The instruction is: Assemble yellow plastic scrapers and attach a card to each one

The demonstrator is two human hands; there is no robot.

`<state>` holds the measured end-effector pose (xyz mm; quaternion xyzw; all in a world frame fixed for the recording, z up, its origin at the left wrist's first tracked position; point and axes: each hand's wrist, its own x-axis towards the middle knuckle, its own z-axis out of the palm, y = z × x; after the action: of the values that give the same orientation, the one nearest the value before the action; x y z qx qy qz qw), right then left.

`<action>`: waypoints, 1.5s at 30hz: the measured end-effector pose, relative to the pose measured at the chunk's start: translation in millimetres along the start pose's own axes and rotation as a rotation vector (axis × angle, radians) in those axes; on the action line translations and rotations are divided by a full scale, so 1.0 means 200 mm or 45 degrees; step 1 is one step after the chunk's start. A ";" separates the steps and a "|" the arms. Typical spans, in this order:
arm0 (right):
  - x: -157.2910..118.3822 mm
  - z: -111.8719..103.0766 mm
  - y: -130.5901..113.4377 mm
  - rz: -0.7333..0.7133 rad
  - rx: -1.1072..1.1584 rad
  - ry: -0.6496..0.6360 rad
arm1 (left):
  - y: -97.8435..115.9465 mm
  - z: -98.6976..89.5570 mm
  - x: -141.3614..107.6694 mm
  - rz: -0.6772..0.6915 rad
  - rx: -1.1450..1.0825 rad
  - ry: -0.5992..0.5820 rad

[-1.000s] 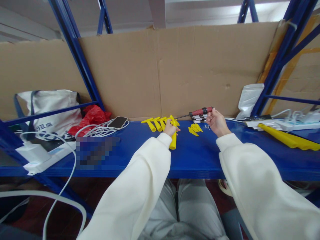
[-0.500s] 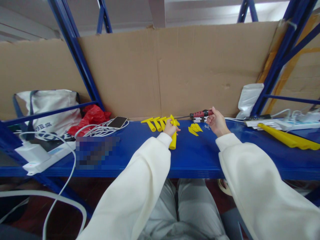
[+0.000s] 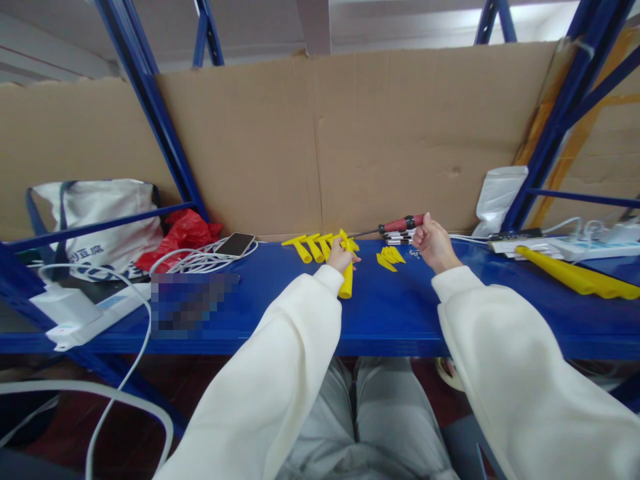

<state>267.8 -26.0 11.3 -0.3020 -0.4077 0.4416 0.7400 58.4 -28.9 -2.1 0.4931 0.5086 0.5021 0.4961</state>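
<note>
My left hand (image 3: 341, 256) is closed on a yellow T-shaped piece (image 3: 346, 287), its thick round end pointing toward me. My right hand (image 3: 433, 243) grips the end of a screwdriver (image 3: 401, 225) with a red and black handle. The screwdriver's thin shaft runs left to the top of the held piece; its tip is hidden by the piece and my fingers. Left of that hand lie several similar yellow T-shaped pieces (image 3: 301, 249) in a row. Small flat yellow pieces (image 3: 389, 257) and tiny metallic bits (image 3: 415, 253) lie between my hands.
A phone (image 3: 237, 245) rests on coiled white cable (image 3: 200, 261) at left, near a red bag (image 3: 183, 235), a tote bag (image 3: 107, 223) and a power strip (image 3: 100, 319). Long yellow parts (image 3: 575, 273) lie at right. Cardboard (image 3: 390, 140) stands behind the blue shelf (image 3: 280, 320).
The screwdriver's handle end has risen slightly and its handle appears turned. My right fingers have shifted a little on it. My left hand and the yellow piece stay put.
</note>
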 end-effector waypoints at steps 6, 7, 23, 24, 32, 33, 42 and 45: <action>0.01 -0.01 0.01 -0.031 -0.046 0.012 | 0.00 0.00 0.01 -0.007 0.012 0.003; 0.01 -0.01 0.01 -0.033 -0.051 0.017 | -0.01 0.00 0.01 -0.008 0.015 0.002; 0.02 0.00 0.03 -0.019 -0.016 0.120 | -0.01 -0.01 0.02 0.017 0.033 -0.037; 0.02 -0.01 0.03 -0.019 -0.016 0.126 | -0.01 -0.01 0.02 0.018 0.035 -0.038; 0.02 -0.01 0.03 0.013 -0.037 0.167 | -0.01 0.00 0.02 0.014 0.027 -0.032; 0.02 -0.01 0.03 0.012 -0.034 0.175 | -0.01 0.00 0.02 0.014 0.022 -0.031; -0.01 0.02 0.02 -0.012 -0.087 0.280 | -0.02 -0.01 0.03 0.070 0.039 0.173; -0.03 0.04 0.02 0.010 -0.131 0.289 | -0.04 -0.02 0.05 0.135 0.071 0.211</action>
<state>258.0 -28.0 9.2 -0.3892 -0.3422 0.3861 0.7631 54.5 -18.1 -9.8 0.4895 0.5348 0.5525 0.4112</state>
